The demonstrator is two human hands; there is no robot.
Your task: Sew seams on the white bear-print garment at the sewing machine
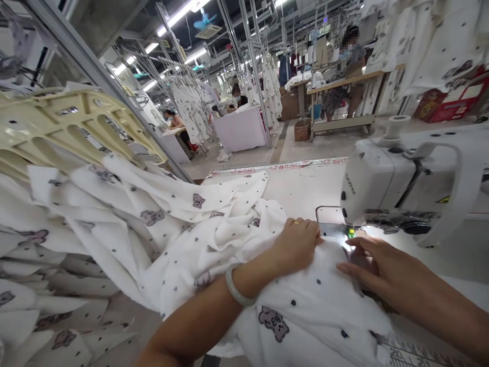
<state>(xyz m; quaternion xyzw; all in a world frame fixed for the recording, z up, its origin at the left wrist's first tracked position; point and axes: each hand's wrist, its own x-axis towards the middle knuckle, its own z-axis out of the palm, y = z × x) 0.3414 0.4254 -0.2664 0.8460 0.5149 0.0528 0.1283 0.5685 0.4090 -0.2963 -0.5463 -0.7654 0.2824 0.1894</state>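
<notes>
White fabric with a printed bear pattern [275, 322] spreads over the sewing table and bunches up toward the left. My left hand [300, 243], with a bangle on the wrist, is closed on the fabric just left of the needle area. On the other side, my right hand [378, 267] has thumb and index finger apart, close to the lit presser foot [350, 234]. Some of its other fingers are hidden. The white sewing machine [382, 183] stands above and beyond this hand, its lamp shining on the fabric edge.
A cream plastic rack [76, 120] at the left carries more printed fabric pieces. A ruler scale [416, 354] lies along the table's near right. Other people sit at sewing tables [244, 127] farther back. Garments [439, 46] hang at the upper right above a red box [454, 99].
</notes>
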